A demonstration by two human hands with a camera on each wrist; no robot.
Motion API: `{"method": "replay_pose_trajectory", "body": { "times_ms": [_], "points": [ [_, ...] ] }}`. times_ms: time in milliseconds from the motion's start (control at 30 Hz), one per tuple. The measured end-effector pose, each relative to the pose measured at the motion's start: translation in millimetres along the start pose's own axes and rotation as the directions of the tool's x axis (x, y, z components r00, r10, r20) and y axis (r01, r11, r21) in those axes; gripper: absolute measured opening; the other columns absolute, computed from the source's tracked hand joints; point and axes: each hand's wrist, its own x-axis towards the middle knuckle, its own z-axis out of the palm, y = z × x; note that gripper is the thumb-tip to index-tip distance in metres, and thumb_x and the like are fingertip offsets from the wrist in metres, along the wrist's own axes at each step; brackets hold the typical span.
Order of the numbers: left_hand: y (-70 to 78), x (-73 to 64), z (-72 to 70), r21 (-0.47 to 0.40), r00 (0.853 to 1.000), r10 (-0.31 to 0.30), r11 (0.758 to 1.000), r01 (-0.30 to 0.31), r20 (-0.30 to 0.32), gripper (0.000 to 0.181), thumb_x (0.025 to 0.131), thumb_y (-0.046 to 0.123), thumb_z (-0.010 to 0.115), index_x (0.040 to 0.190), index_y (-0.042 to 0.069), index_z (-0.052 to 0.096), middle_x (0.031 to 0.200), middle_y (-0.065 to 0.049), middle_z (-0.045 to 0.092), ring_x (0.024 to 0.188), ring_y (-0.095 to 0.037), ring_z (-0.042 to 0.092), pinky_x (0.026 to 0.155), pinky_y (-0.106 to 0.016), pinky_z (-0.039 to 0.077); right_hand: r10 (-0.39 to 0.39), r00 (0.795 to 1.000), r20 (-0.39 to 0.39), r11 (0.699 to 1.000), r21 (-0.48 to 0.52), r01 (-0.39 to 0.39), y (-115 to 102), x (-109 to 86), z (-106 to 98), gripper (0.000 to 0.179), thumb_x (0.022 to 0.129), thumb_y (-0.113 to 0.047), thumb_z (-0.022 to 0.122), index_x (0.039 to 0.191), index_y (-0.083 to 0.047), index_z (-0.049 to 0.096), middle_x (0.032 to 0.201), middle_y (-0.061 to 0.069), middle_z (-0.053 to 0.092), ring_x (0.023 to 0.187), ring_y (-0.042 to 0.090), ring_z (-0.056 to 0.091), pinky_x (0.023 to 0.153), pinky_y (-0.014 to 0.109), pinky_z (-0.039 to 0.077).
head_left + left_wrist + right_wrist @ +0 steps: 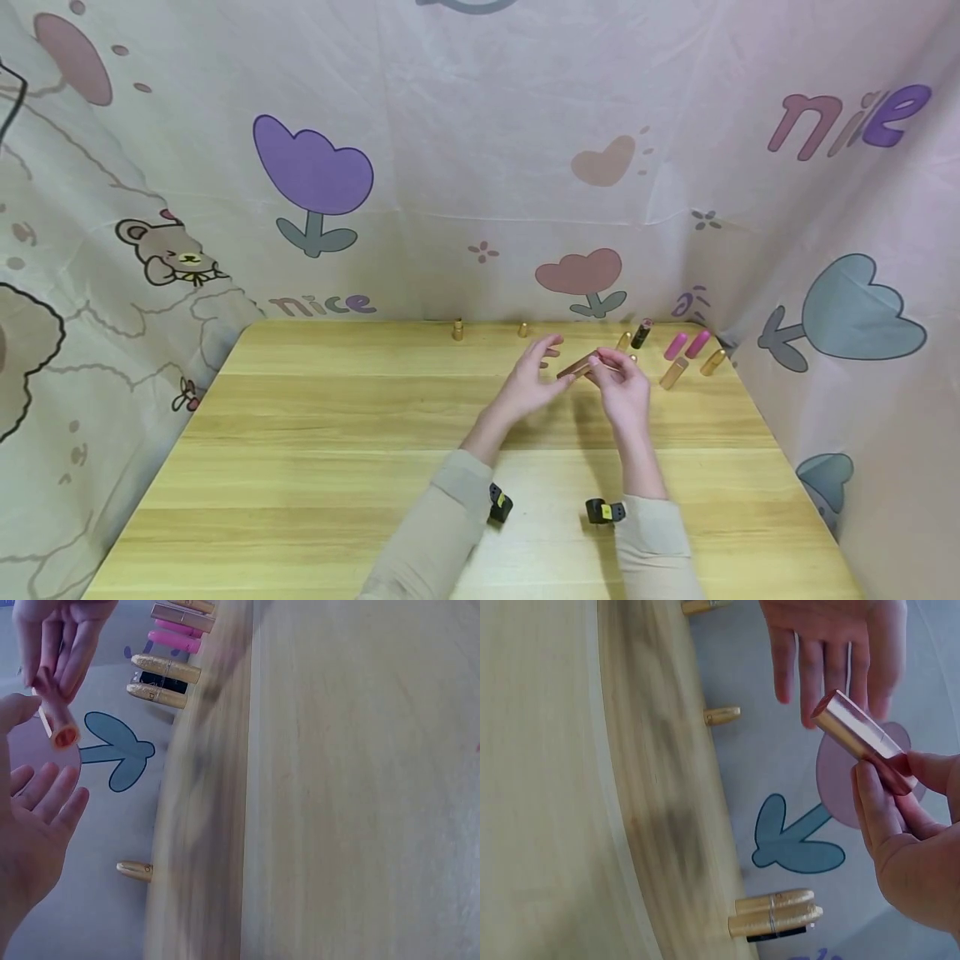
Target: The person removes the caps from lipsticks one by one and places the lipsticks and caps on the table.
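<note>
Above the back of the table, my right hand pinches a shiny rose-gold lipstick tube between thumb and fingers at one end. The tube lies tilted in the air, its other end pointing toward my left hand. That left hand is spread, its palm facing the tube and its fingers relaxed. In the left wrist view the left thumb comes close beside the tube, whose near end looks reddish.
Along the back edge stand a gold lipstick and a shorter gold one. At back right are a black lipstick, pink tubes, a rose-gold tube and more gold ones. A printed curtain hangs behind.
</note>
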Motion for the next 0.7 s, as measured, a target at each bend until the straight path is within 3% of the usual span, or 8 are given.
{"method": "replay_pose_trajectory", "body": {
  "times_ms": [267,467,700],
  "points": [
    [2.1,-6.3,-4.2,0.08,1.0,0.025,0.996,-0.026,0.016,0.058,0.099,0.011,0.075,0.152,0.003,0.054,0.15,-0.014,0.06,0.13,-0.03,0.065,0.108,-0.035,0.06,-0.019,0.999,0.033,1.0,0.021,0.018,-1,-4.8,14,0.037,0.104,-0.001,0.066,0.136,0.015,0.059,0.114,0.007,0.066,0.089,-0.003,0.073,0.088,0.019,0.064],
    [1.8,-10.5,-12.5,0.078,0.999,0.035,0.996,-0.035,0.002,0.043,0.1,0.007,0.073,0.141,0.0,0.062,0.135,-0.016,0.067,0.118,-0.03,0.07,0.097,-0.027,0.063,-0.012,0.999,0.051,1.0,0.02,0.012,2,-5.4,22,0.036,0.104,-0.001,0.066,0.136,0.014,0.059,0.115,0.007,0.064,0.09,-0.002,0.072,0.091,0.021,0.065],
    [2.9,-15.5,-20.7,0.089,0.999,0.041,0.995,-0.041,-0.002,0.028,0.1,0.006,0.074,0.128,0.001,0.069,0.122,-0.015,0.073,0.11,-0.028,0.074,0.096,-0.025,0.063,-0.013,0.998,0.067,1.0,0.018,0.012,3,-6.1,28,0.037,0.104,0.0,0.066,0.138,0.013,0.058,0.119,0.011,0.064,0.09,-0.002,0.072,0.092,0.021,0.064]
  ]
}}
